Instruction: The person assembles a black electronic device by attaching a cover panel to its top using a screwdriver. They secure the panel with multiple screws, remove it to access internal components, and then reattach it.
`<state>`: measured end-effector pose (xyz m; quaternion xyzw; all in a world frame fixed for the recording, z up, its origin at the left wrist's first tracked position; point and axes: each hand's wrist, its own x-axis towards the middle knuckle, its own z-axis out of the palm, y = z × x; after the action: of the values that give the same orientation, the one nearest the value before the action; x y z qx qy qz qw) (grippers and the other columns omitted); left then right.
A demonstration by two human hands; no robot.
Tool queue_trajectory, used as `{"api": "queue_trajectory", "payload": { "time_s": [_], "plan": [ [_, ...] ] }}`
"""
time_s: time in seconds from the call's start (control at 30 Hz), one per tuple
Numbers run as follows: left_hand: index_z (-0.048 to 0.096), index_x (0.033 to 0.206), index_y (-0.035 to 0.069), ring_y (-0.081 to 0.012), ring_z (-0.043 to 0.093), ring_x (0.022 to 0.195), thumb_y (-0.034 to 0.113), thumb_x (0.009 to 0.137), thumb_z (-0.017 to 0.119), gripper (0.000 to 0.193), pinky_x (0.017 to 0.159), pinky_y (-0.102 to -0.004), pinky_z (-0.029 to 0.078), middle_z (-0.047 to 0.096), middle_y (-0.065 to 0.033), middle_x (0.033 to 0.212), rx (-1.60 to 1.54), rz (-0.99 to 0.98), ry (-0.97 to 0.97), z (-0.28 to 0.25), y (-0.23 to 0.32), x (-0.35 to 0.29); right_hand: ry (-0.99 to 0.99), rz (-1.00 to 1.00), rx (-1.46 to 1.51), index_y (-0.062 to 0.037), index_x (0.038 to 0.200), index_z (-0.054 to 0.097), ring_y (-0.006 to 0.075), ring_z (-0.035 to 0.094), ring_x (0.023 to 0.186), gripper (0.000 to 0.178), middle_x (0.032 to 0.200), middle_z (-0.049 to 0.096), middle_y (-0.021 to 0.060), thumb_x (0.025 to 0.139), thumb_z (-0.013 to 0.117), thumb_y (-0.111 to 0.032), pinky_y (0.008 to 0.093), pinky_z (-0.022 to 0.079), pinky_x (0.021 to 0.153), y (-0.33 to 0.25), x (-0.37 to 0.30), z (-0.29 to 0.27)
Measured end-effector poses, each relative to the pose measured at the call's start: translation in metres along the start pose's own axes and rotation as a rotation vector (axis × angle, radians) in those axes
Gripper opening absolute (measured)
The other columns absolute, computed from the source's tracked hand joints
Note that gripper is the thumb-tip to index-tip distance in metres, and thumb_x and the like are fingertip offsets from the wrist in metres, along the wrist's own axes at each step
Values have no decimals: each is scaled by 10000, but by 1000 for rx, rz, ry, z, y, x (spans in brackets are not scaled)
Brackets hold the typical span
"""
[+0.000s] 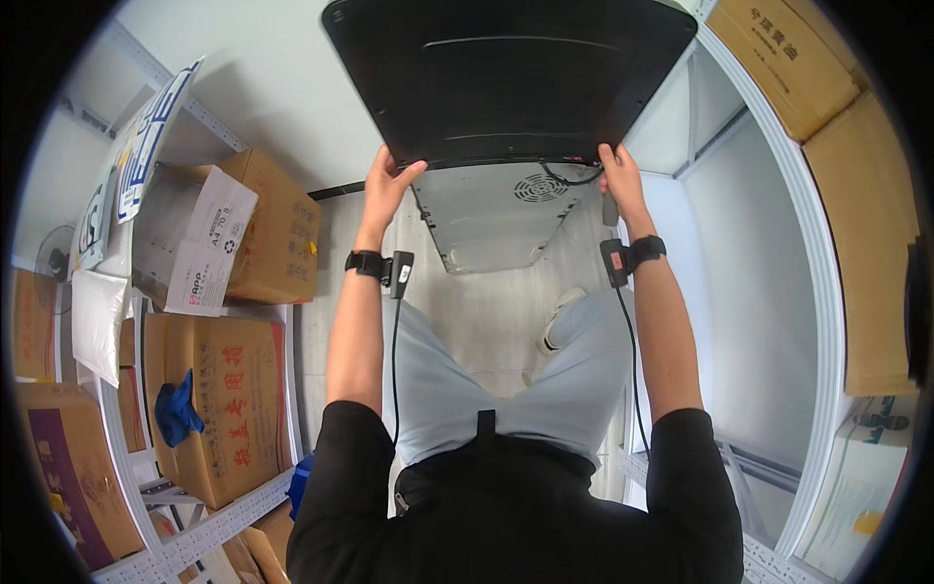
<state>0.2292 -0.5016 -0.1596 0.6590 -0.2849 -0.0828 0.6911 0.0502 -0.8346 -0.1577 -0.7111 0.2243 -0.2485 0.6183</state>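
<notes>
Black rounded-corner panel: ahead of both hands, long axis apparently left-right. Left hand, right hand: equally near, each curled around one near corner. Vented grey panel: below.

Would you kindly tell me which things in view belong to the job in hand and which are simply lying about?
In hand:
- black panel, its near edge held by the left hand and right hand
- grey vented casing, just below the panel in view
- black cable, near the right hand

Lying about:
- brown carton, at left
- white pouch, at left
- large carton, at right
</notes>
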Motion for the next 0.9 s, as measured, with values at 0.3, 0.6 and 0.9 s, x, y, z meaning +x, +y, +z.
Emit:
{"api": "queue_trajectory", "payload": {
  "time_s": [0.3, 0.6, 0.9],
  "plan": [
    [476, 1261, 49, -128, 567, 1016, 74, 836, 693, 478, 909, -281, 447, 611, -36, 1095, 20, -71, 31, 2, 12, -14, -135, -7, -20, -16, 1215, 544, 58, 441, 484, 521, 747, 549, 2, 895, 607, -422, 223, 380, 438, 0, 13, -12],
    [450, 1301, 63, -140, 528, 1064, 97, 843, 687, 517, 934, -298, 425, 552, -40, 1180, 84, -133, 23, 7, 28, -13, -111, 17, 3, -28, 1208, 555, 59, 450, 505, 517, 788, 553, -4, 893, 600, -436, 222, 382, 454, 4, 5, -11],
    [518, 1231, 58, -139, 522, 1056, 106, 838, 694, 433, 935, -298, 405, 566, -26, 1147, 94, -92, 2, 5, 26, -13, -126, 1, -45, -37, 1212, 553, 72, 467, 497, 515, 777, 561, 9, 895, 591, -441, 232, 397, 441, -6, 4, -10]
  ]
}}
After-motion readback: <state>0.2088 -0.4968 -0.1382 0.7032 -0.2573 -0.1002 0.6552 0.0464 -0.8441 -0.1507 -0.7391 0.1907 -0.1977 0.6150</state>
